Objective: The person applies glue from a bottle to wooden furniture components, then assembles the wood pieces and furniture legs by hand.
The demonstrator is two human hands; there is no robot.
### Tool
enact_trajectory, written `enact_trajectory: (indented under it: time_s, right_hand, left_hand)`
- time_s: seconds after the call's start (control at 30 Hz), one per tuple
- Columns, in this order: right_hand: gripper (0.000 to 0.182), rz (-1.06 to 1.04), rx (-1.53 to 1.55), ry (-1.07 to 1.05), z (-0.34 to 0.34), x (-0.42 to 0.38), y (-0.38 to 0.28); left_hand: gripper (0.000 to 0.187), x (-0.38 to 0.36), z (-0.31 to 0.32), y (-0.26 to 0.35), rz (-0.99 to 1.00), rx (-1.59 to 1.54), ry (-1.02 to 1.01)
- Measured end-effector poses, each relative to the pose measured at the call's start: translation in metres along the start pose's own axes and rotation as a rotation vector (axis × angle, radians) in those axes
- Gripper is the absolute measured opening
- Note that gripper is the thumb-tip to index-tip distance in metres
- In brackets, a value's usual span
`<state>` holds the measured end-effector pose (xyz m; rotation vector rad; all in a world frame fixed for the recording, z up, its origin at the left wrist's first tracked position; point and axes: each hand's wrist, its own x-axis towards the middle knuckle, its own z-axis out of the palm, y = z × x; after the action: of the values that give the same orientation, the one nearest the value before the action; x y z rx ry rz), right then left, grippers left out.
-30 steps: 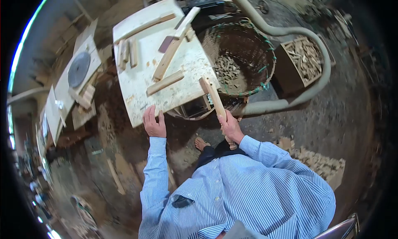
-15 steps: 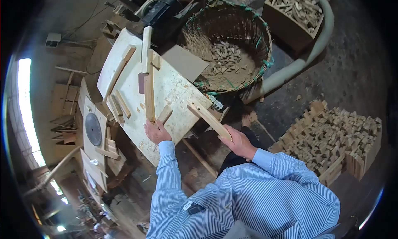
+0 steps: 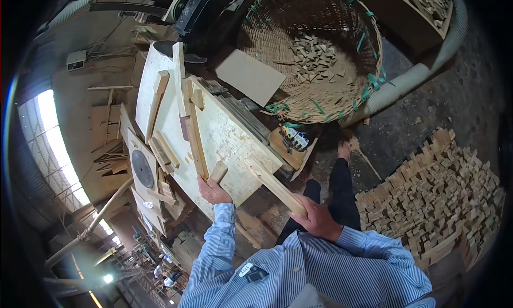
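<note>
My right hand [image 3: 319, 218] is closed around the near end of a pale wooden strip [image 3: 278, 189]. The far end of that strip, with a dark mark in it, lies over the corner of the white worktable [image 3: 243, 147]. At the table's near edge, my left hand [image 3: 215, 191] is closed at the end of a long wooden strip [image 3: 196, 150]. Beside those fingers lies a short wooden block [image 3: 218, 171]. A reddish-brown piece [image 3: 184, 128] and another pale strip [image 3: 179, 67] lie against the long strip farther up.
Past the table stands a wicker basket [image 3: 320, 107] with small wood offcuts inside. A ribbed hose [image 3: 395, 91] curves around it. Many stacked wooden pieces [image 3: 433, 195] cover the floor at right. A dark machine [image 3: 197, 11] stands beyond the table.
The view has shifted, so the table and basket appear lower and farther right. Both hands keep their strips, with little visible movement relative to the table.
</note>
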<state>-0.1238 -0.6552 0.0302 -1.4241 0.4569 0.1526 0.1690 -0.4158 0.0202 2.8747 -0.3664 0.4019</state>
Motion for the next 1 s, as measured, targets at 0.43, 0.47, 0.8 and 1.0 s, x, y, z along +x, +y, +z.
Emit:
enact_trajectory:
  time_s: [0.43, 0.47, 0.8, 1.0]
  right_hand:
    - [0.069, -0.048, -0.011, 0.028, -0.002, 0.005, -0.003]
    - [0.068, -0.044, 0.002, 0.029, -0.001, 0.005, -0.003]
    - [0.066, 0.004, -0.035, 0.057, -0.001, 0.001, -0.011]
    - [0.062, -0.089, -0.058, 0.144, 0.002, 0.003, -0.014]
  left_hand:
    - [0.058, 0.001, 0.0, -0.001, -0.085, -0.01, -0.056]
    - [0.058, 0.002, 0.0, -0.001, -0.085, -0.012, -0.057]
    - [0.056, 0.002, -0.002, 0.003, -0.082, -0.008, -0.043]
    - [0.057, 0.002, -0.003, 0.001, -0.025, 0.006, -0.03]
